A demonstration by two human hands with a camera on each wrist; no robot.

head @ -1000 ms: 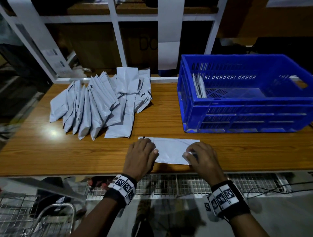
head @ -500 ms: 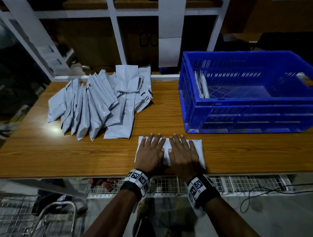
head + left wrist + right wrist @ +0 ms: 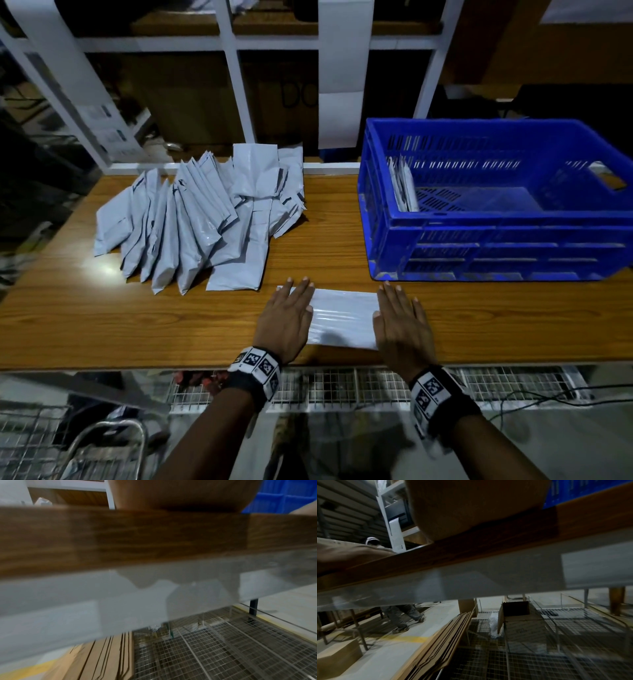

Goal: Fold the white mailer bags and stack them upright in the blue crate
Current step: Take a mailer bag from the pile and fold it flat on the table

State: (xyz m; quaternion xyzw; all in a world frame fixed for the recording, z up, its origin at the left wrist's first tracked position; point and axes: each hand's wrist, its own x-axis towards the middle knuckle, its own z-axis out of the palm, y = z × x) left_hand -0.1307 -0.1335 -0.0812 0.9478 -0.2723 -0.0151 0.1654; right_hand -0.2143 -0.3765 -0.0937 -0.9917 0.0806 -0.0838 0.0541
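A folded white mailer bag [image 3: 342, 317] lies flat near the front edge of the wooden table [image 3: 102, 325]. My left hand [image 3: 287, 317] presses flat on its left end with straight fingers. On the right end my right hand [image 3: 402, 318] lies flat the same way. A fanned pile of white mailer bags [image 3: 202, 219] sits at the back left. The blue crate [image 3: 496, 240] stands at the right, with a few folded bags [image 3: 402, 185] upright against its left wall. Both wrist views show only the palm's underside and the table edge.
White shelf uprights [image 3: 239, 85] rise behind the table. A wire mesh shelf [image 3: 342, 387] runs below the front edge, and a wire cart [image 3: 68, 445] stands low on the left. Flat cardboard [image 3: 440, 642] leans under the table. Another person [image 3: 402, 615] walks beyond it.
My hands have slid apart from the middle of the folded bag to its two ends. One second ago their fingers were curled on the bag's edges; now they lie flat.
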